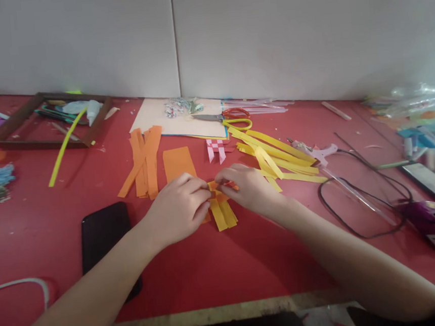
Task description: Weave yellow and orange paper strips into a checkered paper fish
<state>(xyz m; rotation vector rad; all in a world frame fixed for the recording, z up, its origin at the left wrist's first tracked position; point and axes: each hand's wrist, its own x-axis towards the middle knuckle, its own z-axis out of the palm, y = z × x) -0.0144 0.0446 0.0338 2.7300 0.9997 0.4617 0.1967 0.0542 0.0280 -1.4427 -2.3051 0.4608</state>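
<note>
Between my hands lies a small woven piece of yellow and orange paper strips, its yellow ends spread toward me. My left hand is closed on its left side, fingers bent. From the right, my right hand pinches the orange strips at its upper edge. An orange paper rectangle lies just behind my left hand. Farther left are loose orange strips, some crossed. Yellow strips fan out behind my right hand. A small pink and white woven piece sits beyond both hands.
Scissors rest on a pale sheet at the back. A black phone is beside my left forearm. On the right are a pink glue gun and its looping cable. A brown frame holds tools at the back left.
</note>
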